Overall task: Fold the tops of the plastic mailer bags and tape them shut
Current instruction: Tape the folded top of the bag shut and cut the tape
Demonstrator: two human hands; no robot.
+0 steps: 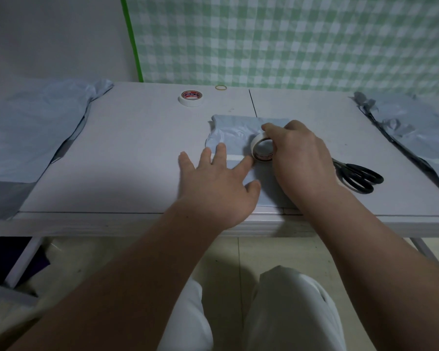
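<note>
My flat, spread left hand (pixel 213 183) presses the crinkled pale-blue mailer bag (pixel 228 133); my right hand (pixel 302 158) grips a tape roll (pixel 261 148)

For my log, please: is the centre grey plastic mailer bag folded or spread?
Folded: the mailer bag has its flap doubled under a white tape strip.

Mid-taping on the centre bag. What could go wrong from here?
1. Only the left hand, fingers flat, pins the mailer bag. Pulling the tape roll with the right hand may drag or wrinkle the bag, so the tape strip lands crooked.
2. The scissors lie by the right wrist, blades partly hidden. Reaching for them means letting go somewhere, and the strip may lift.
</note>
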